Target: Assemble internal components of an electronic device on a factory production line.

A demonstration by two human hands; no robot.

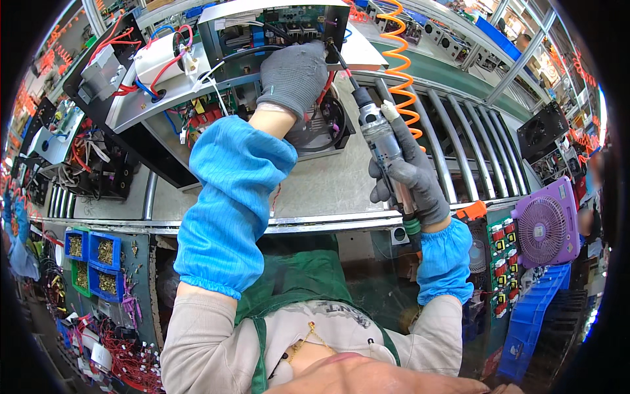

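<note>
My right hand (420,180), in a grey glove, grips a silver and black power screwdriver (382,136). Its long, thin bit (345,64) slants up and left to the right side of an open metal equipment housing (338,26). Beside the bit's tip is my left hand (294,75), also gloved, with its fingers curled at the housing's edge. Whatever those fingertips hold is hidden. Wires and circuit parts fill the housing, and a black cable (246,52) runs out past my left hand. A white cylinder (157,61) with red and blue wires sits to the left.
An orange coiled hose (401,49) hangs beside the screwdriver, in front of a roller conveyor (469,141). At right stand a purple fan (546,226) and a blue tray (530,322). Blue bins (105,268) of small brass-coloured parts and loose wiring (108,348) are at lower left.
</note>
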